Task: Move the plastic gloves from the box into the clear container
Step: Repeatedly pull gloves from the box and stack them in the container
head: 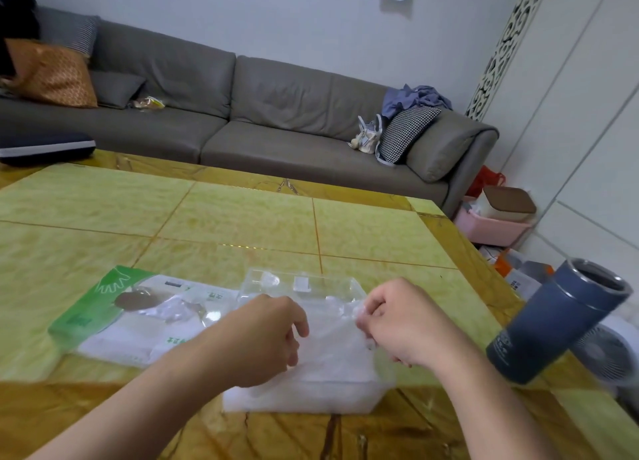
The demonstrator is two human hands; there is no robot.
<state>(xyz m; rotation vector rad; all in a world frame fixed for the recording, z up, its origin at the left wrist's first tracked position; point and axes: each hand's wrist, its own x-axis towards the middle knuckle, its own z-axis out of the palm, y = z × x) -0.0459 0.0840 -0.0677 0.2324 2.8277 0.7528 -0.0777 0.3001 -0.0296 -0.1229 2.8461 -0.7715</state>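
A flat green and white glove box (114,316) lies on the table at the left, with thin plastic showing at its torn opening. To its right stands the clear container (304,395), its see-through lid (301,285) hinged open behind it. A pile of thin translucent plastic gloves (333,350) fills the container. My left hand (266,338) rests on the gloves at the container's left side, fingers curled down into them. My right hand (397,324) pinches a bunch of the plastic at the container's right side.
A dark blue tumbler (553,321) stands close to the right of the container, near the table edge. A white fan (608,352) sits below it on the floor. A grey sofa (276,113) runs behind the yellow-green table (242,224).
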